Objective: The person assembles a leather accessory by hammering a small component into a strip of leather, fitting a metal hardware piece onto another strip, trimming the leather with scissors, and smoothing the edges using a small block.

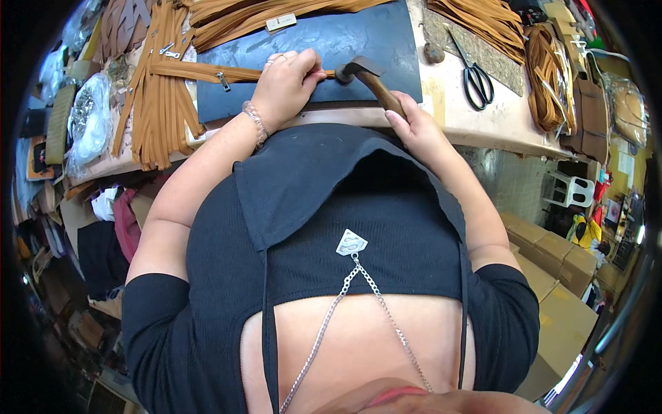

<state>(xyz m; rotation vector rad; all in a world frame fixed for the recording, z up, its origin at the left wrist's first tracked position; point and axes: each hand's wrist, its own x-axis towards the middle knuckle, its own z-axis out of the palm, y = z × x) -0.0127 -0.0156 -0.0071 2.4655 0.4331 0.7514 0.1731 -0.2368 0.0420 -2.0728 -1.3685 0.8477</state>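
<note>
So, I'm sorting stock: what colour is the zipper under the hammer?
The zipper is tan-brown, clearest in the head view.

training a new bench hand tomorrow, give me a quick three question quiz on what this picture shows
1. True or false: the right hand holds a hammer by its wooden handle.
2. What does the left hand press down on the dark mat?
A. a tan zipper
B. a metal ruler
C. a sheet of paper
3. Fill the gap: the black-handled ______ lie on the bench, to the right of the mat.

Key
1. True.
2. A: the tan zipper runs under the fingers, its end by the hammer head.
3. scissors.
</note>
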